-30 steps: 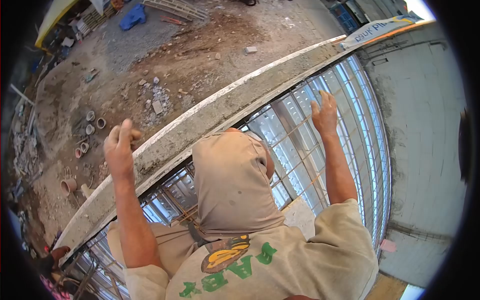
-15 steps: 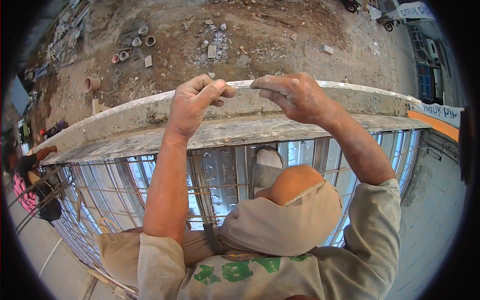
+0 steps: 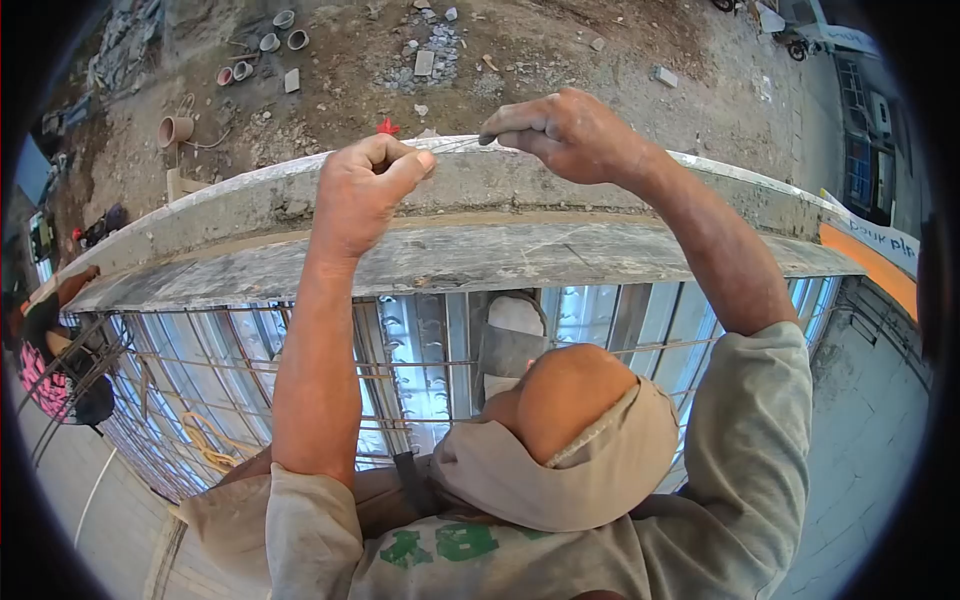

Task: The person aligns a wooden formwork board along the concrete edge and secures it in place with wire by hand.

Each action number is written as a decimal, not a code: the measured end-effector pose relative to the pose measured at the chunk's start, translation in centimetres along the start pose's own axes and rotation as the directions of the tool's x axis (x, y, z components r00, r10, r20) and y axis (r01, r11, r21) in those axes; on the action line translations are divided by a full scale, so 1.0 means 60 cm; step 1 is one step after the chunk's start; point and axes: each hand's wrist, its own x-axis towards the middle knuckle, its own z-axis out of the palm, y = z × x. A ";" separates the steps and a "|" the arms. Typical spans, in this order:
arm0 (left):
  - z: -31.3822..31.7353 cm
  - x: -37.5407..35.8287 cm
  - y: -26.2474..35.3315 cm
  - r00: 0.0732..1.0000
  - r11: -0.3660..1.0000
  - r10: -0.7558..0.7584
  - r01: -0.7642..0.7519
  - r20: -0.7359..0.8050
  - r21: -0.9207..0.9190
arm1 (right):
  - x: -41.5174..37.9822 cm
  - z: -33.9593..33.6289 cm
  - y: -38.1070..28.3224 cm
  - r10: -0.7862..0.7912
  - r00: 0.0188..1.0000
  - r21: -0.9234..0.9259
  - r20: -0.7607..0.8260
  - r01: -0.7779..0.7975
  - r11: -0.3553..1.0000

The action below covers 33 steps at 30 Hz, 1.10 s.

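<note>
Strand [image 3: 458, 146] spans upper centre of the frame: your left hand [image 3: 362, 188] pinches one side, thumb pressed to curled fingers, while your right hand [image 3: 578, 138] has fingers closed on the other. You're holding them slightly apart, probably to keep it stretched.

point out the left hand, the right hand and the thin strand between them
Left hand [image 3: 360, 192], head view: its back
Right hand [image 3: 575, 138], head view: its back
Thin strand [image 3: 458, 146], head view: middle stretch
</note>
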 end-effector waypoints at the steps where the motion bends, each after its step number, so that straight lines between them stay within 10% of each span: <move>1: 0.005 0.002 0.001 0.999 0.992 0.046 -0.047 -0.009 -0.119 | -0.002 -0.002 0.007 0.014 1.000 -0.013 0.004 -0.013 1.000; 6: -0.004 -0.005 -0.001 0.993 0.949 0.011 0.026 0.118 -0.313 | -0.001 0.005 0.012 -0.007 1.000 0.123 0.006 0.006 0.992; 13: -0.116 -0.046 -0.068 0.945 0.959 -0.102 0.011 -0.312 -0.283 | 0.073 0.098 0.090 0.333 0.939 -0.255 0.089 -0.302 0.919; 22: -0.116 -0.124 -0.146 0.889 0.935 -0.297 0.344 -0.349 0.081 | 0.218 0.356 0.146 0.321 0.899 -0.380 0.297 -0.197 0.904; 33: -0.083 -0.120 -0.174 0.919 0.814 -0.083 0.286 -0.386 0.506 | 0.245 0.532 0.168 0.226 0.660 -0.361 0.716 0.074 0.930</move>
